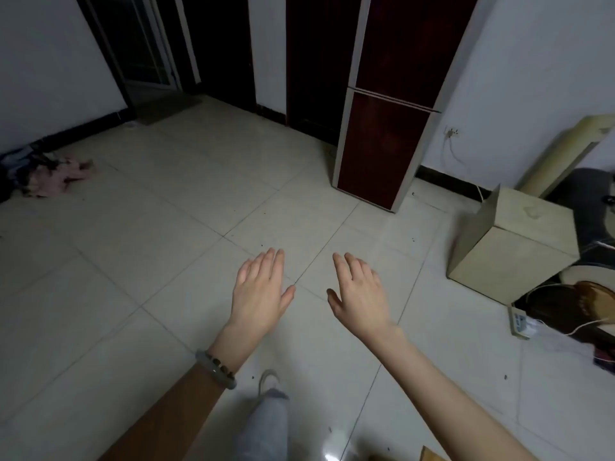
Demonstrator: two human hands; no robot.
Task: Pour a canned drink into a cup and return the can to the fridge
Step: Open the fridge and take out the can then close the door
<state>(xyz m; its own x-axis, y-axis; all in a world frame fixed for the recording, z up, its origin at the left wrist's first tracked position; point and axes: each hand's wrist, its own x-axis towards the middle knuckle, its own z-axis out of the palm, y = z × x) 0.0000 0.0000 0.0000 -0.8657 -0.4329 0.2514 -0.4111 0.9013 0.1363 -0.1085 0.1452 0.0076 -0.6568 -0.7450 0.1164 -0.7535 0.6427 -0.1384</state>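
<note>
Dark-red panels framed in white mark the fridge (382,141), which is seen in the head view at the far right edge of the tiled floor (133,261), against the white wall (532,78), with both doors closed. No can and no cup are shown; the can is judged to be inside the fridge. The left hand (263,287), with a beaded bracelet (216,369) on its wrist, and the right hand (359,294) are held side by side above the floor, palms down, fingers straight and slightly spread, nothing grasped in either. Both are well apart from the fridge. The step in hand is judged to be the approach. It is best done if the fridge is faced squarely, the door edge is taken by one hand and the other is left free for the can, while the pale box (509,247) and power strip (519,322) near the right edge are avoided.
</note>
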